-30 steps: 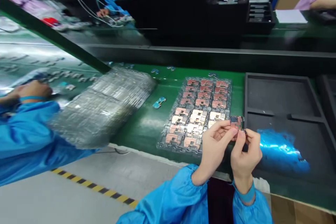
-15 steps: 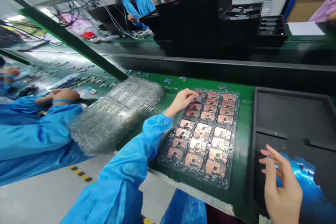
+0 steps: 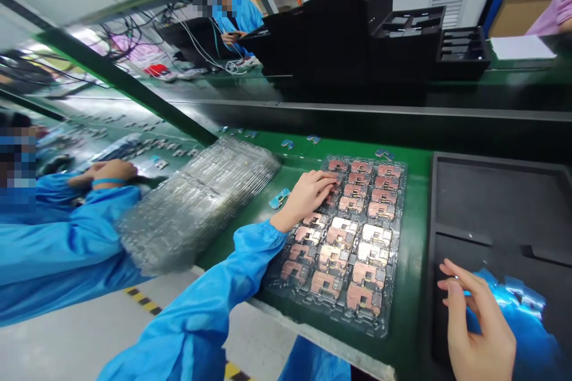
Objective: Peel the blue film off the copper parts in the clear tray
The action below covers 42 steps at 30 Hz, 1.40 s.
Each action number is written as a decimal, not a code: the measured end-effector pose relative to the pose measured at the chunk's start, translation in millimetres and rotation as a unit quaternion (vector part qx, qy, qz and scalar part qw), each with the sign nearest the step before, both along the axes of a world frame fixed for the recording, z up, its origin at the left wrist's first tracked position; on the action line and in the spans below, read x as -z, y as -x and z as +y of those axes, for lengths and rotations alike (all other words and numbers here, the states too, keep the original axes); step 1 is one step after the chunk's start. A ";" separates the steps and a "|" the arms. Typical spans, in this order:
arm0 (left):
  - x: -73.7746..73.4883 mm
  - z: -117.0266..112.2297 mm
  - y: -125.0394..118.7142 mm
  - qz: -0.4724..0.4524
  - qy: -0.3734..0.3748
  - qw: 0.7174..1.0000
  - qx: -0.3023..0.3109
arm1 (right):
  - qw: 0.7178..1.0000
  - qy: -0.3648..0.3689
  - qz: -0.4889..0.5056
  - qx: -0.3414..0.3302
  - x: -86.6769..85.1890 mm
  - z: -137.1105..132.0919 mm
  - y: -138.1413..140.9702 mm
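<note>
My left hand (image 3: pixel 306 197) is closed, its fingertips bent down onto a circuit board in the left column of a clear plastic tray (image 3: pixel 330 312). Several copper-coloured circuit boards (image 3: pixel 382 210) sit in rows in this tray. The exact grip is partly hidden by my fingers. To the right, my right hand (image 3: pixel 480 327) hovers over a black tray (image 3: pixel 496 190). Its thumb and forefinger come together around a tiny pale spot that I cannot make out. Pieces of shiny blue film (image 3: pixel 521 297) lie beneath and beside this hand.
A tall stack of clear plastic trays (image 3: pixel 201 202) stands to the left. Small blue pieces (image 3: pixel 288 144) lie along the bench's back, and another blue piece (image 3: pixel 279 198) is beside my left wrist. A co-worker's arms (image 3: pixel 102 190) are at far left. Black boxes (image 3: pixel 330 36) stand behind.
My left hand has shifted down the left column, toward me, and its fingers now cover other boards. My right hand is nearly still. The blue piece by my left wrist has come into view.
</note>
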<state>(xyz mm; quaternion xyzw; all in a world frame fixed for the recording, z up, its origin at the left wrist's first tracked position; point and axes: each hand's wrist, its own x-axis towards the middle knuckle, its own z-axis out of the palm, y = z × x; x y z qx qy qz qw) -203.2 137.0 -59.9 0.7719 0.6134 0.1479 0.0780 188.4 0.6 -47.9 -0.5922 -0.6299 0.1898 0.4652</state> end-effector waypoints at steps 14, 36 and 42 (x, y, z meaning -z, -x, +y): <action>-22.7 101.3 -76.9 0.012 -0.001 0.998 0.060 | 1.000 -0.018 0.011 -0.019 6.8 -0.7 -2.6; -100.9 2.8 -174.3 -0.536 0.197 0.821 0.023 | 0.992 0.020 0.124 -0.029 -44.8 5.5 18.2; -99.7 -90.7 -198.5 -0.578 0.235 0.781 -0.014 | 0.969 0.075 0.227 -0.054 -58.3 6.8 32.1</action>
